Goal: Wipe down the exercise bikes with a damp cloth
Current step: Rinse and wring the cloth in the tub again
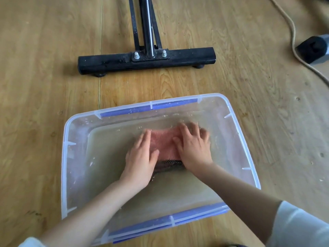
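Pressing down with the left hand (140,157): palm flat, fingers straight and close together, thumb out to the side, curled round nothing. Same with the right hand (194,148): released and spread, laid flat, fingertips a little blurred.

Under both palms, the pink cloth (164,141), sunk below the surface of cloudy water (124,182) and held against the bottom. Along the cloth's near edge, between the two wrists, a strip of dark mesh (169,164); hard to tell whether part of the cloth or a separate piece.

Around all this, a clear plastic tub (65,157) set on the wooden floor (44,77), with a blue clip (149,107) on the far rim and another on the near rim. Forearms reaching in over the near rim, bare up to a pale sleeve (302,225) at the lower right.

Beyond the far wall of the tub, well apart from the cloth, the black foot bar (106,63) of an exercise bike, lying crosswise on small round feet. At its middle, two domed nuts (136,55) on a plate, and black struts (145,24) with a shiny rod running up out of view. Tub wall and a stretch of floor between cloth and bar.

Off to the right, a tan rope (293,32) snaking across the boards, and just beside it a dark block (313,49) at the frame edge.
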